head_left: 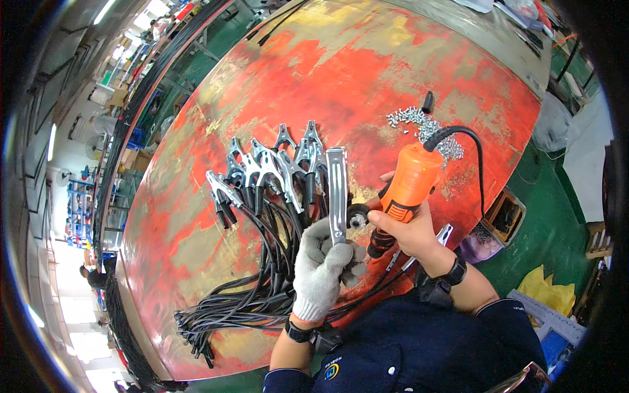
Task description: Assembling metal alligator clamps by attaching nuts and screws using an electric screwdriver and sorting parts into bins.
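My left hand [318, 265], in a white and grey knit glove, is closed around the lower end of a silver metal clamp [337, 187] that points away from me. In my bare right hand [416, 232] is an orange electric screwdriver [411, 177], its dark nose angled down toward me and its black cord [480, 157] looping off to the right. Between both hands a dark round piece [358, 218] with a pale centre shows; I cannot make out its kind. Left of the held clamp lies a cluster of silver clamps [268, 167] with black handles, joined to black cables [272, 268].
A worn red and tan table [314, 78] spreads beneath everything. Small silver screws [419, 121] are scattered at the far right, beside a small black cylinder [428, 101]. Past the table's right edge stand a box [504, 219] and a yellow sheet [547, 295] over green floor.
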Available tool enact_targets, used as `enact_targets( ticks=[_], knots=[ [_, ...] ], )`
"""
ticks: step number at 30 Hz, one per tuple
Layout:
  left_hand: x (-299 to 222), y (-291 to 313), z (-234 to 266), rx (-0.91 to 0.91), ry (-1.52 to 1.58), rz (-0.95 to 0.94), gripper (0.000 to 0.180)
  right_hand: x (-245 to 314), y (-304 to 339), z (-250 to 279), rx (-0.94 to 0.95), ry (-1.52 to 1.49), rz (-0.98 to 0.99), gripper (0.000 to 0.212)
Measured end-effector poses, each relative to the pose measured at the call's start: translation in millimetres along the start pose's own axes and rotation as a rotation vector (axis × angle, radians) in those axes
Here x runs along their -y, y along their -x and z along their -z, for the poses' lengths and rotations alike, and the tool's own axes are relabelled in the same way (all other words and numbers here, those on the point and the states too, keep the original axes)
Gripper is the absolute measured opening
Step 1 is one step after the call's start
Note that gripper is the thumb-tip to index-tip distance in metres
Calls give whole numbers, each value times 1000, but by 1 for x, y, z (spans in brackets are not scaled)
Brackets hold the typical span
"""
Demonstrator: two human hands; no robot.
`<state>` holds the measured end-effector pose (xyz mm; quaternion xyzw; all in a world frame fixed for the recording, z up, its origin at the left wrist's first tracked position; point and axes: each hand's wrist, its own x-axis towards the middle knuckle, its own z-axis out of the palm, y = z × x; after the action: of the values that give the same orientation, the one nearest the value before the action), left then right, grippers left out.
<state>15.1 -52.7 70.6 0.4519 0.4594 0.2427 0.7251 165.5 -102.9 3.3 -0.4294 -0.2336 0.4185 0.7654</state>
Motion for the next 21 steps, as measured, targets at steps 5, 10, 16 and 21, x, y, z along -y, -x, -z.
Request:
enact_targets(
  ticks=[5,10,16,21],
  knots=[
    [-4,-6,11,185,56,2,68,-2,1,-12,105,25,33,56],
    [-11,-7,18,383,145,159,67,-2,0,-10,131,-30,-42,52],
    [-4,-7,2,224,97,-53,62,11,-2,-6,174,111,-37,55],
    [-5,-17,4,251,115,-5,57,43,-3,8,-5,196,626,68]
  ],
)
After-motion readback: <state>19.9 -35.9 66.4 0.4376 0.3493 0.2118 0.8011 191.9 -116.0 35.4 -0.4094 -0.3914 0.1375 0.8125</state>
